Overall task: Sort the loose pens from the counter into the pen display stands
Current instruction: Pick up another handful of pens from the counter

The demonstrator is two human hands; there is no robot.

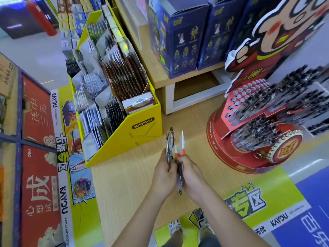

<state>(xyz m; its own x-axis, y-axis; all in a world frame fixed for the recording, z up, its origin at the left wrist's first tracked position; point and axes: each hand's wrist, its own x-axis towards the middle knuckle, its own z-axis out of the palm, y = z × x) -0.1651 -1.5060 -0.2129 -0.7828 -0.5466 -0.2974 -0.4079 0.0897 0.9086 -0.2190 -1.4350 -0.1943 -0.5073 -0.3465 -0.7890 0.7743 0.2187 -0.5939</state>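
Above the front middle of the wooden counter (135, 184), we are holding the pens in both hands, clear of the surface. Our left hand (164, 175) is curling round a bundle of clear-barrelled pens (169, 145), their clips pointing away from us. Our right hand (192, 173) is gripping two orange-and-white pens (182, 143) together with a darker pen (180, 179) whose tip is hanging down between our palms. We are seeing no loose pens on the counter in view, so we are judging the gathering as done, at least here. The placing is all ahead of us: the red drum-shaped pen display stand (249, 157) is waiting toward the right edge, well apart from our hands. Its tiers are carrying many black-capped pens (263, 104) beside rows of empty holes (238, 98).
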